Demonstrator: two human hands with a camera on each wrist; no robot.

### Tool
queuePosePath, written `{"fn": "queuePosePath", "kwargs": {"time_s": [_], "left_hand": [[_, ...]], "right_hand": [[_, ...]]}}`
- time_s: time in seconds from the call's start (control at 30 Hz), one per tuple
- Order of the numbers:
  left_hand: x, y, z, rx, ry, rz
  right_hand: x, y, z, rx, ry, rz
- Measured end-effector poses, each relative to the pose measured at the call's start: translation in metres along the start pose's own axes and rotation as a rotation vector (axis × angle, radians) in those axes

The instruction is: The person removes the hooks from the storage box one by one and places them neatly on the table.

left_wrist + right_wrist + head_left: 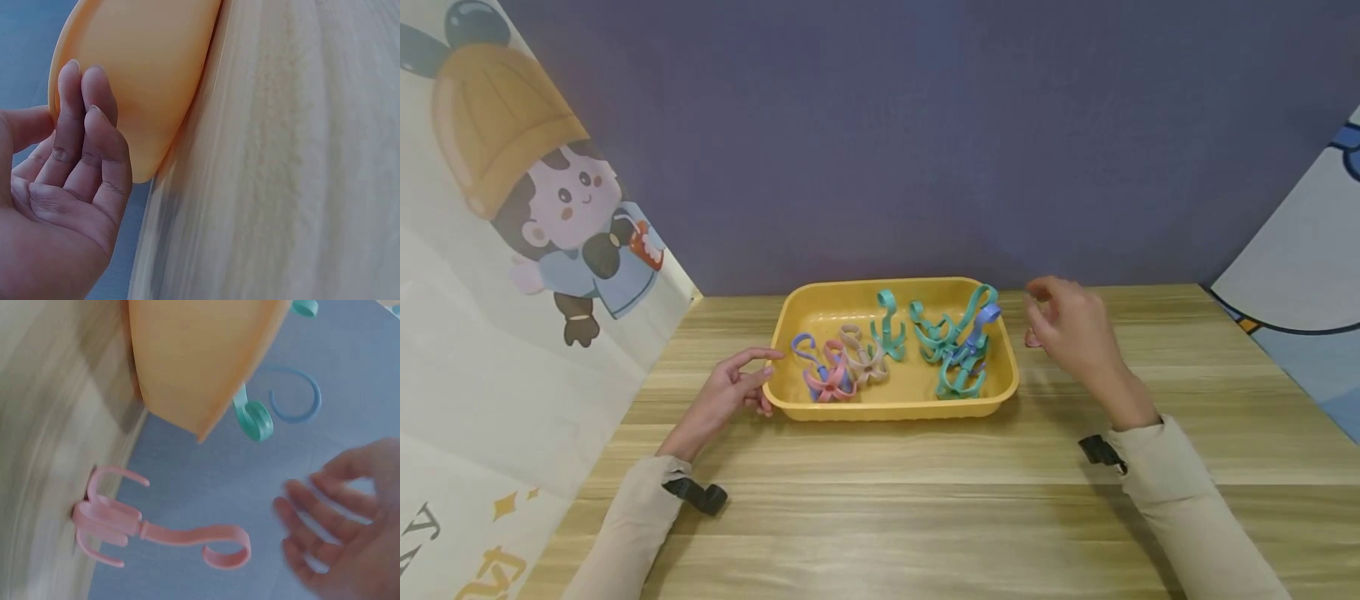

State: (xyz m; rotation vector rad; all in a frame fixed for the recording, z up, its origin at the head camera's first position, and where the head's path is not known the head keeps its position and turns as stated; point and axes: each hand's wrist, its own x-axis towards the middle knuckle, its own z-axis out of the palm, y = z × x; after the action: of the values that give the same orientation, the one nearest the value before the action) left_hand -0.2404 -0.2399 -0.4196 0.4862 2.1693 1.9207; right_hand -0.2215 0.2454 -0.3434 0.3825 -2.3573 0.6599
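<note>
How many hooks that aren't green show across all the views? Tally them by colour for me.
Purple hooks: 2, both in the yellow tray
Pink hooks: 2, one in the tray, one on the table
Beige hook: 1, in the tray
Total: 5

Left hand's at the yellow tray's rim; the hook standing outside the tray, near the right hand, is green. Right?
Not quite: the hook is pink, not green, as the right wrist view shows. The rest holds: it stands outside the yellow tray, near the right hand, with the left hand at the rim.
</note>
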Motion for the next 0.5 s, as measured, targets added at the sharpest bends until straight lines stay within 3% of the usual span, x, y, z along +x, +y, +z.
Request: {"fn": "queuePosePath", "kwargs": {"time_s": [0.13, 0.33, 0.5], "left_hand": [[-0.001, -0.001, -0.002, 0.014, -0.002, 0.000], [-0.001, 0.000, -0.002, 0.024, 0.001, -0.003], [0.000, 0.000, -0.002, 0.031, -0.003, -0.001]], "right_hand": [[-0.004, -0.001, 0.011, -0.094, -0.097, -0.027], [-0.013, 0.000, 0.041, -0.114, -0.245, -0.125], [-0.020, 0.000, 0.055, -0.173, -0.354, -0.120]]}}
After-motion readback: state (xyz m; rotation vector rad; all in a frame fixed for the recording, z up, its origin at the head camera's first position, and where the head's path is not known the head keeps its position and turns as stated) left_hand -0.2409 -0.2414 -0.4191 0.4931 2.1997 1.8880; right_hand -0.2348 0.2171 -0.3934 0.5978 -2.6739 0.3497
